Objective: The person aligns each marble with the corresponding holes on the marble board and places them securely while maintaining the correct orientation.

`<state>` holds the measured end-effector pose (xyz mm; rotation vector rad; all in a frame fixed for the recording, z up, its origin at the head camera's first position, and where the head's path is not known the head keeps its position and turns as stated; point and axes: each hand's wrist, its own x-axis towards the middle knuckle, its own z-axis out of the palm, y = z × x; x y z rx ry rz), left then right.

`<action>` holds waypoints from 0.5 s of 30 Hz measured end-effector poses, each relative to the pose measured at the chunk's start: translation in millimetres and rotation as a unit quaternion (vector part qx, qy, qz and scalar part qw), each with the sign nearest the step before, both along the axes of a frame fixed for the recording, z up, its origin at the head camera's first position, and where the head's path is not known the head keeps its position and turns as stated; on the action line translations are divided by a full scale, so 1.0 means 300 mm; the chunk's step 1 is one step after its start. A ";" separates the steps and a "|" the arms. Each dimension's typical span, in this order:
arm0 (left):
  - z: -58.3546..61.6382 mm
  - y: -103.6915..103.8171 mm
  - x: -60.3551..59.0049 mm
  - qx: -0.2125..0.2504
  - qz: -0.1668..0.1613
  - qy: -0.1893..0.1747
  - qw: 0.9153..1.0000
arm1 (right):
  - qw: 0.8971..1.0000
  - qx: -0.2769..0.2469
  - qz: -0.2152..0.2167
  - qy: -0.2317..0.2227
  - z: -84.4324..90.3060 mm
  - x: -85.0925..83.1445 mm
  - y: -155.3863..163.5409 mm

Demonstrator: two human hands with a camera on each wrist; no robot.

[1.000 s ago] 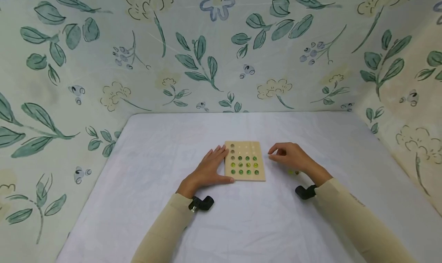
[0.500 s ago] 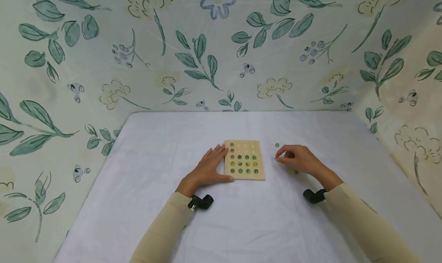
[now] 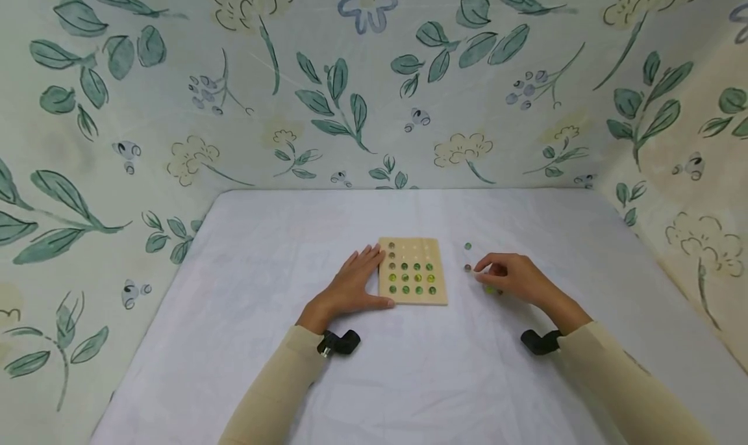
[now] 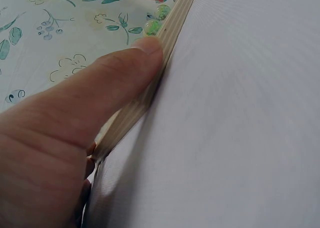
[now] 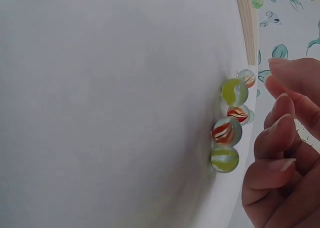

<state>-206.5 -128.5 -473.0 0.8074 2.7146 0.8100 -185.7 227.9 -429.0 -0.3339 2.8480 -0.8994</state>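
Observation:
My left hand rests at the near left corner of a pale wooden marble board. Its fingers lie extended at the left edge, and the thumb touches the front edge. Green, yellow-green and brownish marbles sit in the board's hollows; several hollows at the upper right hold none. Just left of my right hand's fingertips, a brownish marble lies on the cloth. The right fingers are loosely bent with nothing between them. Below them, the right wrist view has yellow-and-white marbles and red-streaked marbles.
A lone green marble lies on the white tablecloth, right of the board. Yellow-green marbles are partly hidden beneath the right hand. Floral fabric rises behind the table and along both sides.
My right hand has drawn back to the right and toward me, away from the board. The green marble, then the brownish one, came into view beside it. The left hand stays put.

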 end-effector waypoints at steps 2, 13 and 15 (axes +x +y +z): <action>-0.001 0.000 -0.001 0.001 0.000 0.002 1.000 | 1.000 0.006 -0.005 0.002 -0.005 0.005 0.007; -0.010 -0.001 -0.008 -0.005 0.001 0.002 1.000 | 1.000 0.001 -0.014 0.008 -0.023 0.040 0.064; -0.013 -0.001 -0.009 -0.005 0.002 0.003 1.000 | 1.000 0.002 -0.018 0.004 -0.022 0.048 0.072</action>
